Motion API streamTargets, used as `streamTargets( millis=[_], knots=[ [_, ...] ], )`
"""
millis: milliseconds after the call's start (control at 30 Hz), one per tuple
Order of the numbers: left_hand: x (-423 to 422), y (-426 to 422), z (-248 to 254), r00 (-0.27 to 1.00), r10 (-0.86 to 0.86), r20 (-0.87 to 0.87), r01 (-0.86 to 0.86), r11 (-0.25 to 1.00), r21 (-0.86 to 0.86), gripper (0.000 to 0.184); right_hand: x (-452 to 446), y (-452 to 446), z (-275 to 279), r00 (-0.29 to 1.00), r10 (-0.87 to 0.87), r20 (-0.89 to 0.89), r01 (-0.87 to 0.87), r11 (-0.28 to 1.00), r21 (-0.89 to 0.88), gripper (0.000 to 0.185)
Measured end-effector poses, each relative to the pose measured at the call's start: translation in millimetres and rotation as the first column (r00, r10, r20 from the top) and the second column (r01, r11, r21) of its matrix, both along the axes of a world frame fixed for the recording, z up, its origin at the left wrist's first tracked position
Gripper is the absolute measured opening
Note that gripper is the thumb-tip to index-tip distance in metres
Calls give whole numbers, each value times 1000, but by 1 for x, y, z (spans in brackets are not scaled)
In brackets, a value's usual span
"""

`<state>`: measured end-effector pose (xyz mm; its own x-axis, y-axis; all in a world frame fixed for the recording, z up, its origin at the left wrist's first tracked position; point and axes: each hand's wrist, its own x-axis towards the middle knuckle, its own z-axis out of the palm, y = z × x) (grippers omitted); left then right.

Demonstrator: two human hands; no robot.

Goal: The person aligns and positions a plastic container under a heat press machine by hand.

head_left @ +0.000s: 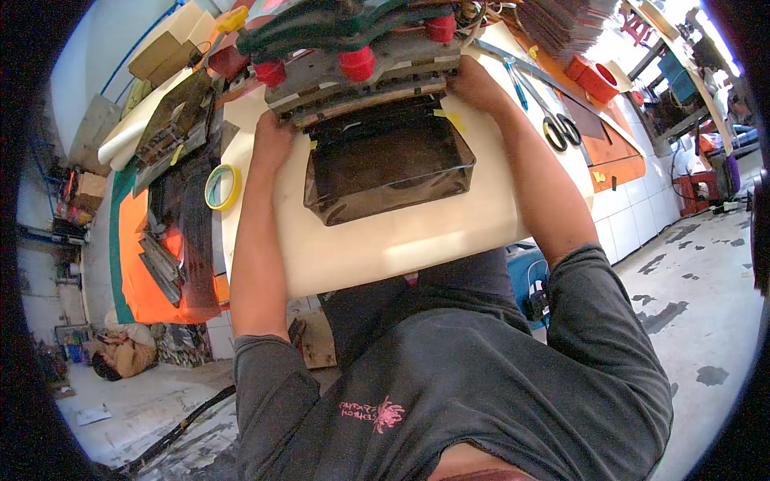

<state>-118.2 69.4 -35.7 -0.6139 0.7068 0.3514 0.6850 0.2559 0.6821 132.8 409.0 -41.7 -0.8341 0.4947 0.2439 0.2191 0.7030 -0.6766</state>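
Observation:
My left hand (274,136) is at the left end of a heavy grey metal press head (361,84), slightly blurred, its fingers hidden against the machine. At the opposite end, my right hand (475,86) touches the same metal, and its fingers are mostly out of sight too. Between my forearms lies a dark, see-through plastic piece (389,172) with folded-looking edges. Its far side runs under the press head. Small yellow tape bits (451,119) show near its far corners. A cream-coloured board (385,256) lies beneath it.
Red cylindrical caps (358,66) and a green frame (321,34) top the press. On the left are a yellow tape roll (223,187), orange material (132,256) and metal strips (160,268). Black-handled scissors (561,132), a blue pen (520,92) and a red container (592,78) sit right.

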Motion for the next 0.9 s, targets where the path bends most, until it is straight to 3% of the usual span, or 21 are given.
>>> streamTargets(
  millis=[67, 233, 333, 500, 600, 733, 900],
  knots=[
    [4, 0, 5, 1000, 7, 7, -7, 1000, -14, 35, 3, -9, 9, 1000, -1, -17, 1, 999, 34, 34],
    [10, -2, 11, 1000, 13, -5, -13, 999, -31, 33, 8, -17, 28, 983, -63, 171, 52, 996, 68, 31],
    [12, -1, 13, 999, 4, 33, -3, 1000, -28, 33, 4, -10, 19, 993, -9, 114, 8, 1000, 11, 31],
    [13, -1, 14, 995, -12, 103, 13, 1000, -7, 32, 6, -9, 19, 994, 7, 109, -14, 998, 64, 33],
    [15, -1, 17, 992, 54, 118, -47, 997, -59, 32, 10, -17, 26, 995, -5, 100, 1, 999, 33, 34],
    [9, -2, 10, 994, 17, 104, -16, 1000, -5, 32, 6, -10, 16, 999, 24, 47, -22, 998, -51, 34],
    [5, -2, 7, 995, 16, 101, -14, 1000, -16, 31, 6, -6, 13, 999, 27, 21, -26, 999, -27, 32]
  ],
)
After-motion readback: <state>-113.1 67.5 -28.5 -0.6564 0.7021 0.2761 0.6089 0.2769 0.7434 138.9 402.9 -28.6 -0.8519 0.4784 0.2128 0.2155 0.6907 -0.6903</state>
